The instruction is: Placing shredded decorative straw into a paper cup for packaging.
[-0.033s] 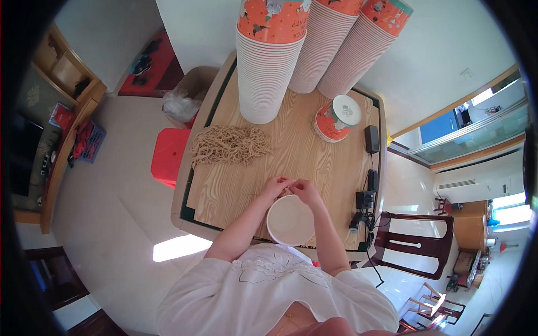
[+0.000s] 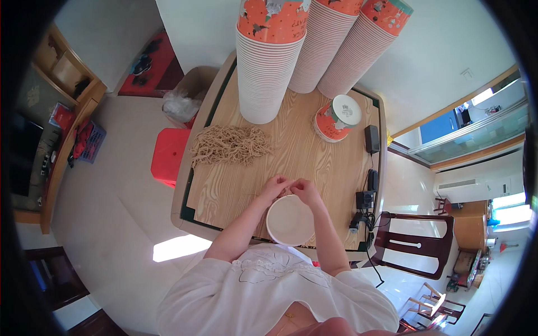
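A white paper bucket [image 2: 291,220] stands at the table's near edge, close against my body, its open mouth facing up. At its far rim, my left hand [image 2: 276,186] and my right hand [image 2: 306,191] meet with fingertips pinched together. Whatever is between the fingers is too small to make out; thin strands, perhaps twine, show faintly beside them. Beyond my left hand lies a loose heap of tan twine pieces [image 2: 231,145]. Farther off to the right sits an orange printed paper bucket [image 2: 333,124], upside down, with a pale round base on top.
Tall stacks of nested paper buckets [image 2: 265,84] rise at the table's far side. Black power adapters [image 2: 371,139] with cables run along the right edge of the wooden table [image 2: 224,190]. A red stool [image 2: 170,155] stands left, a dark wooden chair [image 2: 414,245] right.
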`<act>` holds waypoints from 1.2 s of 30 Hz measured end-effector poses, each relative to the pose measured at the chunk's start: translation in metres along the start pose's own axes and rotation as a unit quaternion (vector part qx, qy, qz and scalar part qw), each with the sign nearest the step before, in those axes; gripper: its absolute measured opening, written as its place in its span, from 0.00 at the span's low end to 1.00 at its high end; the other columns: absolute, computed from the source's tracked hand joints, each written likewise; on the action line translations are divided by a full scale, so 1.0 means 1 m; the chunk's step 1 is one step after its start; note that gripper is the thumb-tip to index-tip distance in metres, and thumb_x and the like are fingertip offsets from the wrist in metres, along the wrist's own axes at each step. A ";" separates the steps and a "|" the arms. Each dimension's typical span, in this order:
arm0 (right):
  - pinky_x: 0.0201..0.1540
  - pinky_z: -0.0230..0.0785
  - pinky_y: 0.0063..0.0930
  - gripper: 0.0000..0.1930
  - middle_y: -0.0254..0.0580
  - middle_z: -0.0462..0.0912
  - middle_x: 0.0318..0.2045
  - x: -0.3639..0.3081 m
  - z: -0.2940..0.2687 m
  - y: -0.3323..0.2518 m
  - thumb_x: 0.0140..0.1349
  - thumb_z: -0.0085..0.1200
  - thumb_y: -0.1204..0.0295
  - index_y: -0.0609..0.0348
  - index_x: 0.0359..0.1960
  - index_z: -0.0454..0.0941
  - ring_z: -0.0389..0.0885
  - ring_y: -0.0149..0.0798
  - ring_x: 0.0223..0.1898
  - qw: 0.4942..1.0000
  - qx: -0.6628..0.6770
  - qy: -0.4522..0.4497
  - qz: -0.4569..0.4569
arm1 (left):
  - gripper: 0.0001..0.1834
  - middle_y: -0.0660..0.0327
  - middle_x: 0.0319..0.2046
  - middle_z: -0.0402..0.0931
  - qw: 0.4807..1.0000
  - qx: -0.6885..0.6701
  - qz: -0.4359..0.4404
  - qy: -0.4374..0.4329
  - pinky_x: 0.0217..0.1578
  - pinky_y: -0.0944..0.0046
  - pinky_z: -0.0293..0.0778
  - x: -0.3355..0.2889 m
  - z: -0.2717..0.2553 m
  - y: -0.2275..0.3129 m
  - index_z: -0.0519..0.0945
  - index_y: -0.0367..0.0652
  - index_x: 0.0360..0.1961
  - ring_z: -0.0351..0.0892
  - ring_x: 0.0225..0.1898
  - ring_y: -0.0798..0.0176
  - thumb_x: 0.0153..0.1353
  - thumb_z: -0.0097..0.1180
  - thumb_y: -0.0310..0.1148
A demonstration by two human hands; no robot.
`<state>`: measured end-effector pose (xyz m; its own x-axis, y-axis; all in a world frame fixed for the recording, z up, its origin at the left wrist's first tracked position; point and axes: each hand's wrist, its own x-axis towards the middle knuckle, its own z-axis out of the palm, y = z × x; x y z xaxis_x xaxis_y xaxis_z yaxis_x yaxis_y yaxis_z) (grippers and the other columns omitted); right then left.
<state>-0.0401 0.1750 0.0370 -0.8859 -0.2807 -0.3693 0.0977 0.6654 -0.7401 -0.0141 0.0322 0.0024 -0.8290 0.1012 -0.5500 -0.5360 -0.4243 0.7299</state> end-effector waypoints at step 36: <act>0.26 0.67 0.19 0.05 0.36 0.77 0.20 0.003 0.009 0.016 0.53 0.52 0.75 0.65 0.28 0.74 0.74 0.26 0.23 0.994 0.111 -0.015 -0.003 | 0.13 0.60 0.35 0.68 0.860 0.443 0.212 -0.142 0.40 0.66 0.68 -0.016 -0.019 0.005 0.81 0.51 0.33 0.70 0.38 0.61 0.44 0.56 0.24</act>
<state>-0.0367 0.1787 0.0193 -0.8729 -0.3077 -0.3786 0.1923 0.4963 -0.8466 -0.0003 0.0110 0.0074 -0.9176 0.3759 -0.1291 0.0168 0.3612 0.9323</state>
